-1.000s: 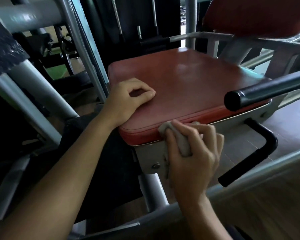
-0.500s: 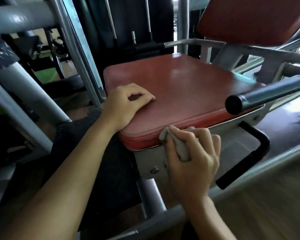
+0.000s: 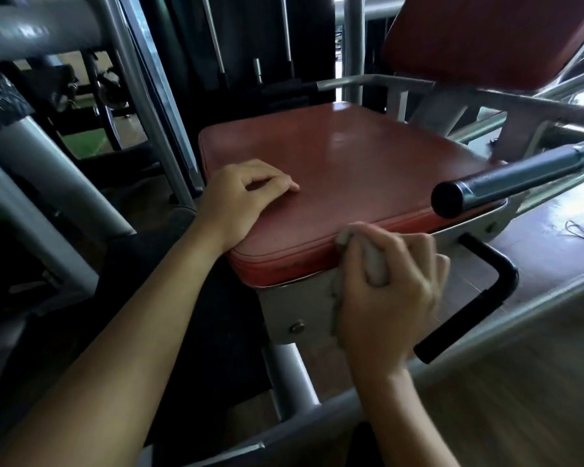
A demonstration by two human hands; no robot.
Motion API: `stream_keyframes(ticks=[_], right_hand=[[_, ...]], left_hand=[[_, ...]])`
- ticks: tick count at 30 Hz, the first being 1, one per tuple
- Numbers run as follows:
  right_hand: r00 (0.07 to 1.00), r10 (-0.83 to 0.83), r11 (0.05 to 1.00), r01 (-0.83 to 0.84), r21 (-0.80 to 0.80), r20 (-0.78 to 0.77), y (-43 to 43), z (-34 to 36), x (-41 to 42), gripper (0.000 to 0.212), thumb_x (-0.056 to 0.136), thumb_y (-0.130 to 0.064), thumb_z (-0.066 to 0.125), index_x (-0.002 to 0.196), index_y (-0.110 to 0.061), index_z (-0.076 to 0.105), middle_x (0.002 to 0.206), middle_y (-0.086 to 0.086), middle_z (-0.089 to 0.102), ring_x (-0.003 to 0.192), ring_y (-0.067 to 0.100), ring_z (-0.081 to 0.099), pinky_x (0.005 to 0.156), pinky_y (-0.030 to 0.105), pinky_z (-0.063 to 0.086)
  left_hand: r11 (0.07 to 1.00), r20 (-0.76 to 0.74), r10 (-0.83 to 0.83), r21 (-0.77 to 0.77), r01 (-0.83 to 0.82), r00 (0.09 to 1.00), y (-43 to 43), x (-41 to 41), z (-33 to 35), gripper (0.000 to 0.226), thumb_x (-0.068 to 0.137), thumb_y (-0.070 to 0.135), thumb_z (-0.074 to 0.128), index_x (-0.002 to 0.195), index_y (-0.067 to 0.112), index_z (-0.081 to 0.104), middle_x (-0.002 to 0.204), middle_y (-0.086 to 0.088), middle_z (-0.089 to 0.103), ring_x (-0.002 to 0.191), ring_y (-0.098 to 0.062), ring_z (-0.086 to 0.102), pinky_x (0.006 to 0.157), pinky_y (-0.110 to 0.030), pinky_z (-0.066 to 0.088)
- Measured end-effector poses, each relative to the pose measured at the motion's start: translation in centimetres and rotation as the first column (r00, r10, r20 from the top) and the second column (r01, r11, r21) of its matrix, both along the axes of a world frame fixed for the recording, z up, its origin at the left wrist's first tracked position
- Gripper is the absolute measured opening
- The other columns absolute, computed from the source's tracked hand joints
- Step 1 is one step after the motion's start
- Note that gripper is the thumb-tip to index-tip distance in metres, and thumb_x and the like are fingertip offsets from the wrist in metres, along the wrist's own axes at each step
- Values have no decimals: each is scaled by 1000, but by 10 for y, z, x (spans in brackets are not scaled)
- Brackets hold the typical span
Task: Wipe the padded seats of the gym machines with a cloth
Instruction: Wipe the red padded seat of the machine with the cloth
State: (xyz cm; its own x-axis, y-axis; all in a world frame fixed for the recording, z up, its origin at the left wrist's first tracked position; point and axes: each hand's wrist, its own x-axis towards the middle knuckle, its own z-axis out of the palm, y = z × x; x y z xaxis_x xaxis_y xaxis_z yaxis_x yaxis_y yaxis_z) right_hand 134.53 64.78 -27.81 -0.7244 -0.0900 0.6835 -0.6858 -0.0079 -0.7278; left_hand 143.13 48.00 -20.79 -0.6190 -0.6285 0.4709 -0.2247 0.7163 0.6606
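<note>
Wiping the front edge of the red padded seat point(image 3: 351, 170) is the step I judge to be in hand, and the next move calls for drawing the cloth point(image 3: 373, 261) along that rolled edge toward the black grip bar point(image 3: 479, 190) without snagging it. My right hand point(image 3: 388, 298) is curled closed around the bunched cloth, pressing it against the seat's front lip above the metal bracket point(image 3: 297, 308). My left hand point(image 3: 240, 200) rests loosely half-curled on the seat top, holding nothing, fingertips point(image 3: 292, 186) touching the vinyl.
</note>
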Motion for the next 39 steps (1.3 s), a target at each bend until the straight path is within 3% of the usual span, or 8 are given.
stream_keyframes(ticks=[4, 8, 14, 19, 24, 28, 33, 39], right_hand=[[974, 60, 996, -44, 79, -218, -1, -2, 8, 10, 85, -23, 81, 90, -32, 79, 86, -6, 64, 82, 24, 52, 72, 33, 46], [998, -56, 997, 58, -56, 41, 4, -13, -19, 14, 85, -17, 80, 94, -27, 79, 86, -1, 62, 81, 30, 58, 86, 11, 31], [980, 74, 997, -69, 33, -183, 3, -34, 3, 13, 83, -14, 84, 92, -23, 81, 85, -4, 63, 83, 24, 52, 80, 19, 39], [998, -14, 995, 19, -94, 62, -5, -27, 0, 11, 83, -13, 82, 91, -21, 80, 87, -5, 61, 84, 25, 54, 82, 16, 37], [975, 61, 998, -54, 39, -215, 4, -31, -9, 10, 84, -16, 81, 91, -23, 81, 86, -5, 64, 85, 23, 51, 78, 24, 42], [999, -43, 996, 44, -77, 14, -4, -26, -9, 9, 82, -13, 82, 88, -19, 80, 86, -8, 59, 83, 22, 51, 80, 18, 38], [967, 84, 996, -80, 27, -240, 0, -30, -1, 6, 84, -19, 83, 87, -24, 81, 85, -5, 66, 85, 23, 51, 76, 27, 44], [995, -45, 991, 56, -123, 95, -6, -10, -16, 12, 83, -14, 81, 91, -24, 79, 86, -3, 62, 80, 28, 58, 85, 10, 30]], left_hand=[[1000, -8, 3, 19, -3, 1000, 2, 0, -1, 18, 99, 28, 64, 93, 25, 81, 105, 11, 74, 105, -2, 66, 104, -33, 48], [1000, 9, 14, 14, -14, 1000, 3, 0, -1, 19, 98, 33, 63, 91, 30, 81, 105, 16, 74, 108, -1, 65, 105, -37, 47], [1000, -10, 15, 15, -15, 1000, 3, 0, -1, 19, 99, 28, 63, 92, 26, 81, 104, 15, 74, 107, 1, 65, 104, -31, 47], [1000, -13, 8, 11, -8, 1000, 1, -1, -2, 20, 99, 28, 63, 92, 26, 81, 104, 13, 75, 107, 0, 66, 104, -31, 48], [1000, -27, 8, 29, -7, 1000, 2, 0, -1, 21, 100, 26, 62, 92, 23, 81, 103, 13, 74, 106, 0, 66, 100, -22, 46], [1000, -25, 8, 23, -8, 1000, 2, -1, -2, 21, 100, 25, 62, 93, 21, 81, 103, 12, 75, 105, 0, 66, 98, -17, 46], [1000, -19, 10, 18, -10, 1000, 3, -1, -1, 21, 100, 24, 62, 93, 20, 81, 104, 10, 75, 105, -1, 66, 97, -15, 46], [1000, -22, 5, 23, -4, 1000, 4, -1, -1, 20, 100, 24, 62, 93, 21, 81, 103, 11, 75, 105, -1, 67, 97, -15, 46]])
